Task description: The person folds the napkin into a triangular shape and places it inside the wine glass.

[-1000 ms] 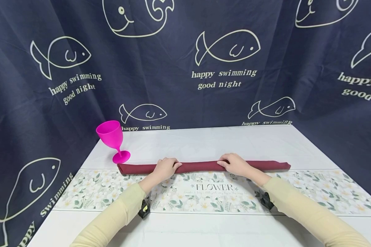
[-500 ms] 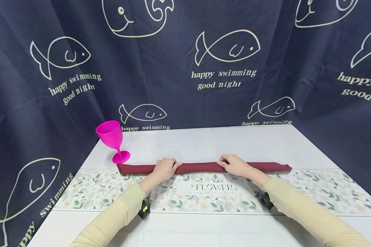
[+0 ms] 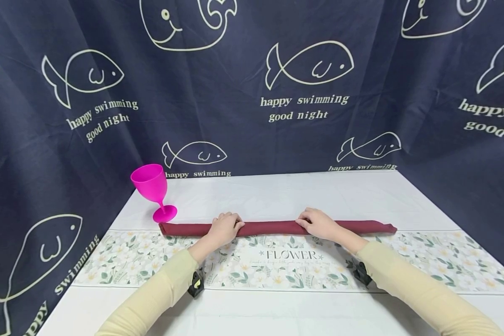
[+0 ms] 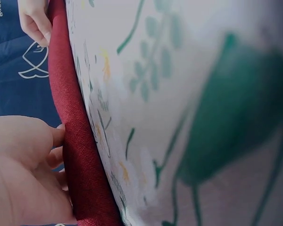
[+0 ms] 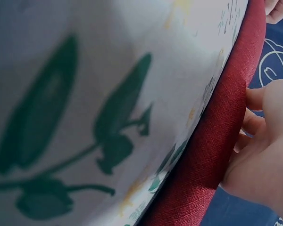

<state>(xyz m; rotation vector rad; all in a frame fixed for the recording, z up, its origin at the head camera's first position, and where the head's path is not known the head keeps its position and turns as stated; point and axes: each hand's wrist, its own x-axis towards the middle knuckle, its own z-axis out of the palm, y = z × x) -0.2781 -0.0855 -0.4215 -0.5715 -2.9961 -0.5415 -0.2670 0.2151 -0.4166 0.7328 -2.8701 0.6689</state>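
Note:
A dark red rolled cloth [image 3: 273, 227] lies lengthwise across the table in a long, flattened strip. Left of its middle, my left hand [image 3: 224, 227] grips it from above, with the thumb on the near side and fingers over the far side. My right hand [image 3: 319, 222] pinches the roll in the same way, right of the middle. In the left wrist view the woven red fabric [image 4: 78, 136] runs past the left hand's thumb and bent fingers. The right wrist view has the right hand's thumb and curled fingers [image 5: 252, 125] against the roll.
A bright pink goblet [image 3: 151, 184] stands upright just behind the cloth's left end. Under and in front of the roll runs a floral printed band [image 3: 294, 270] on the white tablecloth [image 3: 269, 312]. A dark blue curtain [image 3: 235, 93] with fish drawings hangs behind and at both sides.
The right end of the cloth roll has shifted slightly nearer and to the right. My left hand has moved very slightly up and left; the goblet stays put.

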